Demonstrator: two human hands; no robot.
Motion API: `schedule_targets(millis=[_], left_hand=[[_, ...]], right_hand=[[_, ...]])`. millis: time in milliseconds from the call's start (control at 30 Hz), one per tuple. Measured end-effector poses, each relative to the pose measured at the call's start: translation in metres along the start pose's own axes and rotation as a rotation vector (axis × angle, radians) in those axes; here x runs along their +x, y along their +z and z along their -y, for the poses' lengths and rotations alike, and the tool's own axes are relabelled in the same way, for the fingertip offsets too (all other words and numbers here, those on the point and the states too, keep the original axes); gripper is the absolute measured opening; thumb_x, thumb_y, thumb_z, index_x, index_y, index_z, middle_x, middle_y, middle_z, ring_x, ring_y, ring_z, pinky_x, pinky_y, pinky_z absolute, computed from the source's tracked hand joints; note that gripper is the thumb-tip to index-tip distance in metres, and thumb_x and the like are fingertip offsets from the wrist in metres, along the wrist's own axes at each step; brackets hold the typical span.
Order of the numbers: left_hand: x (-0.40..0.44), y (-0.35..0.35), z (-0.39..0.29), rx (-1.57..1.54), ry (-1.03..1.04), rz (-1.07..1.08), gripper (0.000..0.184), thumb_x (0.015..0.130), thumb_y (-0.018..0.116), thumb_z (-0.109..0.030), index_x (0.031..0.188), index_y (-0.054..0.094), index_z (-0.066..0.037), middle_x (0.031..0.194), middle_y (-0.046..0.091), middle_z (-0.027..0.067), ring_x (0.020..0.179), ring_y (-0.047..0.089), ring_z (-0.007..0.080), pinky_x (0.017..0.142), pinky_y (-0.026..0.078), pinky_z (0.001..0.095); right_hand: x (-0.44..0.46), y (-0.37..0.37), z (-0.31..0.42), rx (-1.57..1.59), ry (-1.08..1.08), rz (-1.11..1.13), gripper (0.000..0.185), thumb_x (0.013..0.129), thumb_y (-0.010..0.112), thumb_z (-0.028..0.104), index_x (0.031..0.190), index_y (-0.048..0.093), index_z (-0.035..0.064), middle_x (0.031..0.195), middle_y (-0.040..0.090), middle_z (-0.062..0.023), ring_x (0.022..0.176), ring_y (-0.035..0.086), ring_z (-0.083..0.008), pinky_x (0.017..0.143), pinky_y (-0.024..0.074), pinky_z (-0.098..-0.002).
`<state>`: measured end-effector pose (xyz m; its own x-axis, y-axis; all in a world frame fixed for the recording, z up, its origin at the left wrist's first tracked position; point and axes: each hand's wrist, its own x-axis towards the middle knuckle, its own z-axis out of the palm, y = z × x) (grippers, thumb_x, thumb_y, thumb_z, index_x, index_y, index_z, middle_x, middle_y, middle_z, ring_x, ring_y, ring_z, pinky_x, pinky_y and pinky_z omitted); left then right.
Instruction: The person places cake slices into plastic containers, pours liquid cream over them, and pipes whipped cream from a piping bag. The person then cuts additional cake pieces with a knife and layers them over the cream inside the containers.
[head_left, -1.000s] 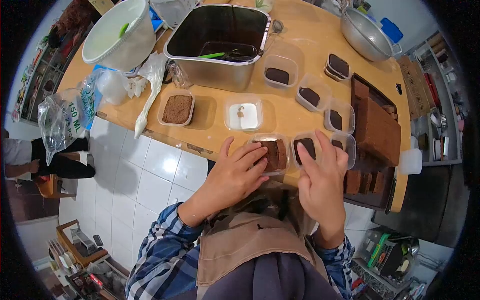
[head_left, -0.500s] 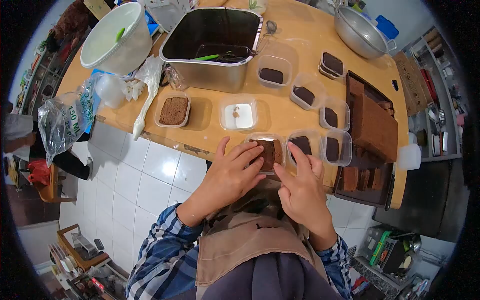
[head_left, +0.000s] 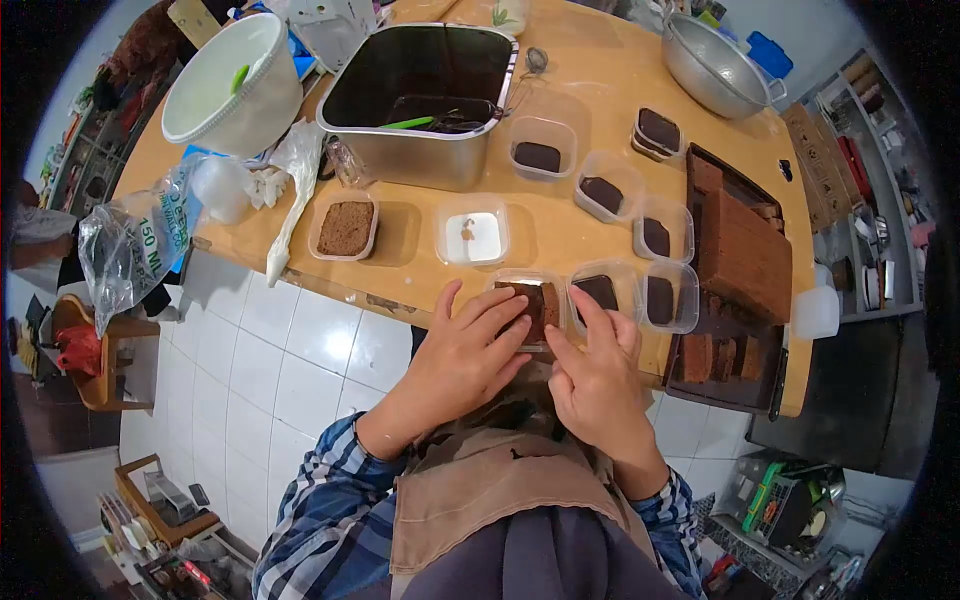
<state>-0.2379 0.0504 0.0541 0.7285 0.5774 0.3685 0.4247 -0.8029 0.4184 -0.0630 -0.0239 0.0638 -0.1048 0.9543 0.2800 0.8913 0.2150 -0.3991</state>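
At the table's front edge sits a clear square plastic tub (head_left: 527,273) with brown cake pieces (head_left: 550,303) in it. My left hand (head_left: 455,350) reaches over it from the left, fingers apart, the tips resting on the cake. From the right, my right hand (head_left: 600,390) has its thumb at the tub's right side and its index finger stretched out, with the other fingers curled. Just beyond that index finger stands another tub with dark-topped cake (head_left: 597,291). Part of the cake under my left fingers is hidden.
Several more tubs of dark-topped cake (head_left: 656,237) stand to the right, beside a dark tray (head_left: 770,365) holding a cake slab (head_left: 745,255). Further back are a large metal pan (head_left: 410,160), a white basin (head_left: 240,105) and a piping bag (head_left: 292,215). A person stands at the far left.
The view has shifted slightly. My left fingers have moved a little on the cake, showing more of its dark top. My right hand stays at the tub's right side.
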Motion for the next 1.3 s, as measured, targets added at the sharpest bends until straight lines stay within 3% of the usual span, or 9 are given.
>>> schedule_targets(millis=[167, 400, 500, 700, 800, 933, 1033, 1200, 1300], left_hand=[[0.005, 0.005, -0.007, 0.029, -0.007, 0.033, 0.034, 0.075, 0.069, -0.018, 0.105, 0.061, -0.006, 0.118, 0.055, 0.0083, 0.117, 0.048, 0.0243, 0.098, 0.029, 0.0570], [0.005, 0.008, -0.003, 0.051, 0.011, 0.087, 0.036, 0.070, 0.066, -0.006, 0.106, 0.063, -0.009, 0.120, 0.055, 0.0083, 0.118, 0.048, 0.0272, 0.101, 0.025, 0.0580], [0.007, 0.009, -0.006, 0.034, -0.011, 0.087, 0.036, 0.071, 0.063, -0.003, 0.106, 0.063, -0.009, 0.120, 0.055, 0.0092, 0.118, 0.047, 0.0296, 0.100, 0.026, 0.0584], [0.005, 0.010, -0.008, 0.036, 0.003, 0.085, 0.038, 0.069, 0.062, 0.002, 0.106, 0.063, -0.008, 0.121, 0.055, 0.0109, 0.118, 0.047, 0.0320, 0.100, 0.026, 0.0586], [0.006, 0.011, -0.010, 0.022, -0.003, 0.053, 0.036, 0.069, 0.063, 0.003, 0.103, 0.064, -0.007, 0.120, 0.055, 0.0122, 0.119, 0.047, 0.0326, 0.101, 0.026, 0.0574], [0.012, 0.012, -0.023, -0.063, -0.017, -0.050, 0.030, 0.069, 0.064, 0.003, 0.099, 0.064, -0.004, 0.118, 0.056, 0.0153, 0.115, 0.049, 0.0340, 0.099, 0.030, 0.0560], [0.017, 0.010, -0.040, -0.204, 0.043, -0.081, 0.024, 0.072, 0.064, 0.001, 0.096, 0.065, -0.004, 0.116, 0.058, 0.0174, 0.112, 0.054, 0.0326, 0.097, 0.039, 0.0488], [0.034, 0.037, -0.070, -0.863, 0.100, 0.138, 0.028, 0.075, 0.068, -0.002, 0.102, 0.063, 0.002, 0.107, 0.062, 0.0163, 0.101, 0.060, 0.0294, 0.087, 0.047, 0.0366], [0.038, 0.077, -0.095, -1.541, -0.347, 0.277, 0.038, 0.088, 0.058, -0.012, 0.123, 0.049, -0.002, 0.122, 0.055, 0.0129, 0.114, 0.052, 0.0240, 0.098, 0.040, 0.0383]], right_hand=[[0.000, -0.002, 0.003, 0.037, 0.044, 0.008, 0.038, 0.068, 0.061, 0.006, 0.105, 0.062, 0.0036, 0.128, 0.046, -0.0193, 0.106, 0.043, -0.0366, 0.092, 0.0350, -0.0433], [-0.017, -0.020, 0.004, 0.177, 0.039, -0.201, 0.038, 0.068, 0.068, 0.010, 0.104, 0.063, 0.0017, 0.124, 0.050, -0.0191, 0.099, 0.048, -0.0337, 0.090, 0.0358, -0.0415], [-0.033, -0.045, -0.007, 0.055, 0.078, -0.300, 0.036, 0.071, 0.068, 0.012, 0.105, 0.062, 0.0024, 0.119, 0.051, -0.0188, 0.095, 0.050, -0.0314, 0.083, 0.0378, -0.0423], [-0.095, -0.074, -0.086, -0.303, 0.571, -0.600, 0.022, 0.079, 0.065, 0.009, 0.098, 0.063, -0.0015, 0.106, 0.058, -0.0172, 0.093, 0.052, -0.0322, 0.080, 0.0435, -0.0386], [-0.127, -0.079, -0.118, -0.335, 0.775, -0.516, 0.022, 0.080, 0.064, 0.010, 0.098, 0.063, -0.0018, 0.100, 0.061, -0.0178, 0.091, 0.054, -0.0325, 0.080, 0.0443, -0.0400], [-0.130, -0.068, -0.122, -0.221, 0.861, -0.484, 0.025, 0.078, 0.066, 0.013, 0.098, 0.063, -0.0017, 0.095, 0.063, -0.0173, 0.087, 0.057, -0.0338, 0.078, 0.0449, -0.0415], [-0.113, -0.063, -0.115, -0.220, 0.882, -0.409, 0.030, 0.075, 0.069, 0.015, 0.100, 0.063, -0.0008, 0.091, 0.064, -0.0168, 0.086, 0.058, -0.0340, 0.075, 0.0457, -0.0417], [-0.108, -0.058, -0.114, -0.124, 0.876, -0.570, 0.030, 0.073, 0.071, 0.009, 0.100, 0.064, 0.0005, 0.086, 0.063, -0.0150, 0.079, 0.059, -0.0301, 0.069, 0.0473, -0.0383], [-0.100, -0.061, -0.084, -0.009, 0.740, -0.649, 0.029, 0.070, 0.072, 0.005, 0.098, 0.064, 0.0006, 0.084, 0.063, -0.0135, 0.076, 0.059, -0.0272, 0.068, 0.0476, -0.0360]])
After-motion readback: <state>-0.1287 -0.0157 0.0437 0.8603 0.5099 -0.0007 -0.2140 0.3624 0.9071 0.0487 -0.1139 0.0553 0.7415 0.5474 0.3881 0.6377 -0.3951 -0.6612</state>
